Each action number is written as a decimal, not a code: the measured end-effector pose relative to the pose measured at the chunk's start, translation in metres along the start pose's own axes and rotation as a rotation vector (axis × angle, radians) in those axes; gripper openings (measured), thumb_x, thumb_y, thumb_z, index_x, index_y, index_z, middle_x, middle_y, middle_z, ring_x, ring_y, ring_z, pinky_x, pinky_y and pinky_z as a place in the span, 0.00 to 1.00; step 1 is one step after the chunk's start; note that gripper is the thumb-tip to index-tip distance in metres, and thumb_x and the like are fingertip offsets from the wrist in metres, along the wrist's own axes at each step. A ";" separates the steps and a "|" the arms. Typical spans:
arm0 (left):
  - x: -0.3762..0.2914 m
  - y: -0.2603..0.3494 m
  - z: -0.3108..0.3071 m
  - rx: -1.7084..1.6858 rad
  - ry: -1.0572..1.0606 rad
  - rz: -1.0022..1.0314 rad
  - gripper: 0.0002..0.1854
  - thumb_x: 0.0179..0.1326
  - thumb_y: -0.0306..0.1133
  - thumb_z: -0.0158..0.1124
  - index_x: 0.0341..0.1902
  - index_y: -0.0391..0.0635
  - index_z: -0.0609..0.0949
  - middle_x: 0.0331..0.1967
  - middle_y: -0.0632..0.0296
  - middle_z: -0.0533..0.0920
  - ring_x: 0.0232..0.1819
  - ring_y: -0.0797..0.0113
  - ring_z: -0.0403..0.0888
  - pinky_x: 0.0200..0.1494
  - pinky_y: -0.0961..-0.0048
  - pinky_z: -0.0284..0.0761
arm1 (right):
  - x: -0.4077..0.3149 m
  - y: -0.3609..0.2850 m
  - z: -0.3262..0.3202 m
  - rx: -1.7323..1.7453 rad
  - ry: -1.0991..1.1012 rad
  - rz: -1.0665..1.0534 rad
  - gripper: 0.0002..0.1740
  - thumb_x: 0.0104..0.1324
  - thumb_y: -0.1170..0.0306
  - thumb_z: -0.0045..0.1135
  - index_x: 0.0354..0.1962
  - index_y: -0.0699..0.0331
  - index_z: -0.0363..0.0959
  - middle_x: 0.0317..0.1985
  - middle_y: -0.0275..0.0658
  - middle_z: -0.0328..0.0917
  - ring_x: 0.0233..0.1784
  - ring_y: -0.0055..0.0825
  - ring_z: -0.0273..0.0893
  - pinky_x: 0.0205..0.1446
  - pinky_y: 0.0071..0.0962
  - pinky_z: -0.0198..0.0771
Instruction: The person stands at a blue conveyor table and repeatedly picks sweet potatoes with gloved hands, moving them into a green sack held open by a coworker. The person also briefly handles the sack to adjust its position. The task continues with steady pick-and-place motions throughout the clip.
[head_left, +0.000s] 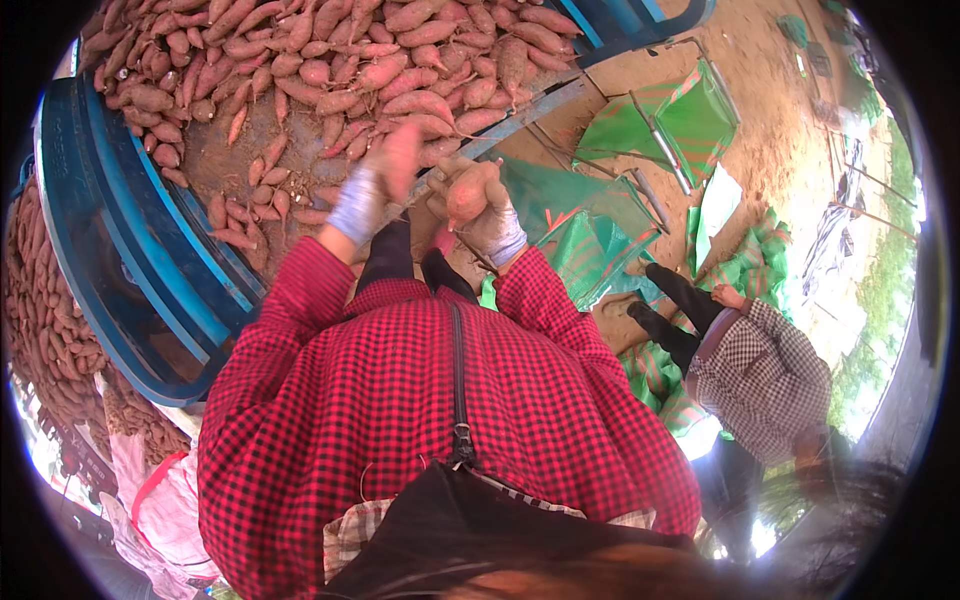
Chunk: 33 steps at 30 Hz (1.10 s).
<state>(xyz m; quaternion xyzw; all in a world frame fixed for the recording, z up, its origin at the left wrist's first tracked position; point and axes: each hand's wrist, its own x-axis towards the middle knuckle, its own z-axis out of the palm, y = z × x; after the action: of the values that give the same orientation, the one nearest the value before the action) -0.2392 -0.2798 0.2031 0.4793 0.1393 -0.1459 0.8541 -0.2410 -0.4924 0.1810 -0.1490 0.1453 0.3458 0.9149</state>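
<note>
Many pink-skinned sweet potatoes (330, 67) lie heaped on a metal truck bed (217, 150) before me. My right hand (480, 202), in a soiled glove, holds a rounded sweet potato (466, 193) just outside the bed's near edge. Beside it, my left hand (371, 184), gloved and blurred by motion, is over that edge; a pinkish shape, perhaps a sweet potato, shows at its fingers, but whether it is held is unclear. Smaller sweet potatoes (251, 217) lie below the heap, left of the hands.
Blue metal side rails (135, 217) border the bed at left. Green mesh sacks (581, 217) on metal frames (660, 142) stand right of my hands. A person in a checked jacket (761, 375) stands at the right among green sacks. Another sweet potato heap (52, 300) lies beyond the rails.
</note>
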 end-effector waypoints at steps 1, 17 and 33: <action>-0.005 -0.012 0.028 0.303 -0.076 0.100 0.35 0.68 0.50 0.52 0.71 0.39 0.61 0.64 0.52 0.71 0.65 0.61 0.67 0.67 0.67 0.62 | -0.011 -0.004 -0.001 -0.012 0.013 -0.017 0.45 0.51 0.48 0.70 0.59 0.64 0.63 0.58 0.43 0.70 0.60 0.40 0.70 0.61 0.46 0.69; 0.072 -0.084 -0.039 1.698 0.504 -0.210 0.43 0.49 0.42 0.69 0.71 0.58 0.62 0.58 0.47 0.72 0.56 0.46 0.74 0.56 0.52 0.72 | -0.193 -0.095 -0.096 -1.185 1.003 -0.204 0.36 0.61 0.70 0.62 0.65 0.63 0.59 0.62 0.42 0.67 0.64 0.36 0.65 0.67 0.34 0.61; -0.110 -0.021 -0.224 1.160 1.185 0.283 0.28 0.61 0.29 0.57 0.66 0.44 0.66 0.68 0.49 0.62 0.66 0.60 0.65 0.63 0.74 0.65 | -0.091 -0.065 -0.030 -2.037 0.704 -0.051 0.28 0.55 0.66 0.66 0.53 0.64 0.73 0.55 0.45 0.74 0.58 0.39 0.72 0.62 0.34 0.66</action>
<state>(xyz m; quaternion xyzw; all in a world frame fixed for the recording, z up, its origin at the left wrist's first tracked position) -0.3705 -0.0846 0.1163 0.8526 0.4063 0.1901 0.2680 -0.2678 -0.6035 0.1987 -0.9346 0.0408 0.2226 0.2744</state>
